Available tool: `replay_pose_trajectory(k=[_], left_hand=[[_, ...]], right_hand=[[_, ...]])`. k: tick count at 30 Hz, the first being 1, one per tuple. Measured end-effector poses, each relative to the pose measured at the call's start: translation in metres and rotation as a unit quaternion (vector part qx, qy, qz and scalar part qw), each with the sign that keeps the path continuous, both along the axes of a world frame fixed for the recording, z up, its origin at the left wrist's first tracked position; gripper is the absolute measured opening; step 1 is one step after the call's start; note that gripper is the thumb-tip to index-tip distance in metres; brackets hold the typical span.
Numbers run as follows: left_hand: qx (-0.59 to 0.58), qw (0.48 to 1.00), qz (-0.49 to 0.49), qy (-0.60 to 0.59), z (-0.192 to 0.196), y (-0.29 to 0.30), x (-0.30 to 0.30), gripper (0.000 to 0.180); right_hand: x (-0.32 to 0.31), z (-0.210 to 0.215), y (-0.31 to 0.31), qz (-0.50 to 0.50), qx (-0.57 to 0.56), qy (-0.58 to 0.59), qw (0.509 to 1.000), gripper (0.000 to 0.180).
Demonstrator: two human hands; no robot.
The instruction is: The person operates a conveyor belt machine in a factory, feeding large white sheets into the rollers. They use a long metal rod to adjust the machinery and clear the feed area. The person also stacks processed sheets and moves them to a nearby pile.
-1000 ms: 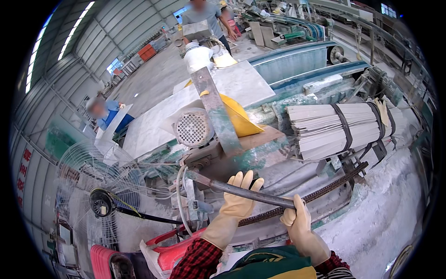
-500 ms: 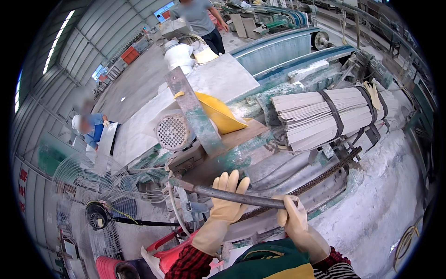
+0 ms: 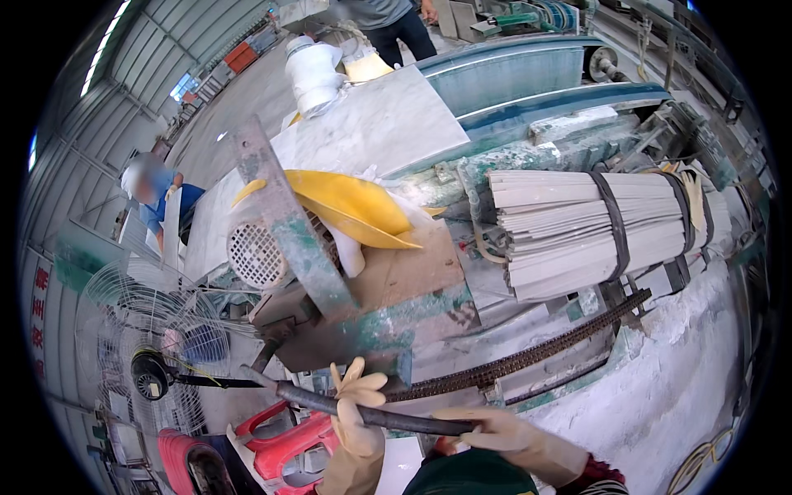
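— While both gloved hands are on that long dark metal bar (image 3: 363,412), how is the grip set?

— The right hand (image 3: 495,431), in a cream rubber glove, is wrapped shut round the near end of the bar, low in the view just above the person's chest. The left hand (image 3: 356,408) sits further along it, fingers spread and pointing upward, the palm against the bar rather than closed round it.

— Where does the bar run?

— From the right hand up and to the left, toward the dusty green-painted machine frame (image 3: 289,239) with the round grilled motor housing (image 3: 254,254). Its far tip ends near the frame's lower corner; whether it is seated in anything there, I cannot tell.

— What would make the levering go well?

— My judgement: closing the left fingers fully round the bar would stop it rolling, and keeping both wrists in line with it would steady the push. The black drive chain (image 3: 528,359) runs just beyond the hands, so fingers belong on the near side.

— Anything else close by?

— A strapped bundle of pale stone strips (image 3: 594,231) lies on the machine to the right, well apart from the bar.
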State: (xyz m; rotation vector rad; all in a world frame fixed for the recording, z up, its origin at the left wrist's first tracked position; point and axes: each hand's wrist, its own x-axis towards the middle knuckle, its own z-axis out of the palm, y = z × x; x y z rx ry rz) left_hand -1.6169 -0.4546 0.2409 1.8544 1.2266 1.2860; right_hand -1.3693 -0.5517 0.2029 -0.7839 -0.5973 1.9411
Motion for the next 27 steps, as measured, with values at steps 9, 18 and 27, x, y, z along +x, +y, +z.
replay_pose_trajectory(k=[9, 18, 27], left_hand=[[-0.090, 0.916, 0.145, -0.364, -0.026, -0.016, 0.004, 0.038], [-0.492, 0.072, -0.075, -0.865, -0.005, -0.015, -0.032, 0.039], [-0.519, 0.063, -0.020, -0.852, -0.004, 0.027, -0.031, 0.038]], right_hand=[[0.116, 0.026, 0.259, -0.181, 0.340, -0.582, 0.716, 0.041], [0.046, -0.127, 0.561, 0.010, 0.409, -0.775, 0.481, 0.065], [0.063, -0.136, 0.582, -0.040, 0.484, -0.717, 0.501, 0.064]])
